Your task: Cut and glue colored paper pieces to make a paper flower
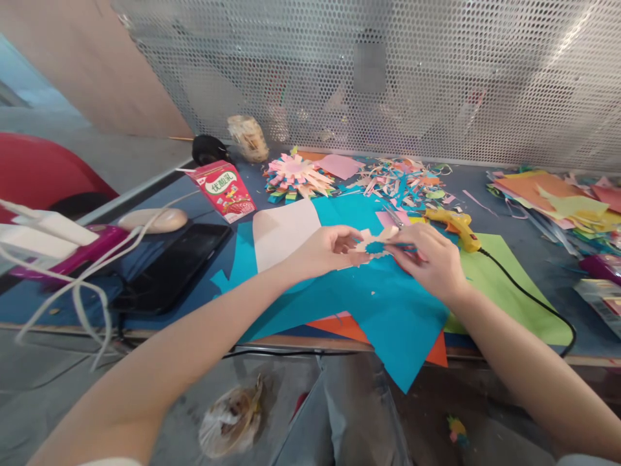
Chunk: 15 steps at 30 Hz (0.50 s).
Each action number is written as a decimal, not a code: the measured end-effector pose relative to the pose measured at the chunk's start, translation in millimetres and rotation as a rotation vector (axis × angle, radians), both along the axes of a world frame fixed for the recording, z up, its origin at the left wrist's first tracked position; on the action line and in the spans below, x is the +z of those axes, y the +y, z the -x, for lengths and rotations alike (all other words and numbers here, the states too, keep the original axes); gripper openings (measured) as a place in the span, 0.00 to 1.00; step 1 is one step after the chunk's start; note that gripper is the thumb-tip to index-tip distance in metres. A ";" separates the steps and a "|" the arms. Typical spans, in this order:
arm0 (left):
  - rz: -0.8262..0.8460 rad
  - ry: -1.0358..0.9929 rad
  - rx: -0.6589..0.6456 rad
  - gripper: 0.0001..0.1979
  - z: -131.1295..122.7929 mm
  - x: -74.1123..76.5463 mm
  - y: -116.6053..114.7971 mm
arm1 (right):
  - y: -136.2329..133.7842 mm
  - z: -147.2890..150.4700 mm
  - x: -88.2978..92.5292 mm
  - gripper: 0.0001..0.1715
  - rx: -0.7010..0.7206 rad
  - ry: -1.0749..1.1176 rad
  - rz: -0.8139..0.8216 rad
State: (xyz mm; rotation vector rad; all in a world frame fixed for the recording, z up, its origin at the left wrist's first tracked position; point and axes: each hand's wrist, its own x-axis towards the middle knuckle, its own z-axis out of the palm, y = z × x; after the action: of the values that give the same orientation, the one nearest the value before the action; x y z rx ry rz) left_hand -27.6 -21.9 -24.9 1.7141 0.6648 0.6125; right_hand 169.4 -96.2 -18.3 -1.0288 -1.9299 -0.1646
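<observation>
Both hands hold a small pale paper cutout (361, 247) with notched edges, above blue paper sheets (388, 304). Its jagged middle looks blue; whether that is a hole or a glued piece I cannot tell. My left hand (323, 251) grips its left side with curled fingers. On the right side, my right hand (431, 257) pinches it between thumb and fingers. A thin metal tool (394, 217) shows just behind the right hand, and I cannot make out whether that hand touches it. To the right lies a yellow hot glue gun (456, 226) with a black cord.
Layered paper flowers (298, 171) and a heap of paper scraps (405, 181) lie at the back. On the left are a red drink carton (224, 191), a black phone (177, 265), a mouse (152, 221) and white cables. Green paper (514, 291) and coloured sheets (548, 194) are on the right.
</observation>
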 end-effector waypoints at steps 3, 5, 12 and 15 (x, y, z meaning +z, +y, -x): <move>-0.314 -0.008 0.080 0.12 3.2 4.2 -3.0 | -1.4 -3.2 4.0 0.09 0.071 -0.218 -0.229; -0.751 -0.042 0.184 0.07 8.0 6.8 -1.2 | -2.2 -4.2 8.1 0.14 0.027 -0.231 -0.305; -1.722 -0.028 0.440 0.07 20.6 8.6 8.1 | -6.4 -4.5 14.6 0.22 -0.037 -0.349 -0.426; -1.761 -0.032 0.432 0.06 19.4 9.8 6.2 | -9.0 -3.0 14.9 0.15 -0.032 -0.426 -0.395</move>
State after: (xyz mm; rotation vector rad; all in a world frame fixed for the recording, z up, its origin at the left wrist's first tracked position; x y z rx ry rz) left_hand -47.1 -15.7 -15.1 3.1195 0.3919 1.8628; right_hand 172.4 -105.2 -3.4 -0.8000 -2.1372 -0.8045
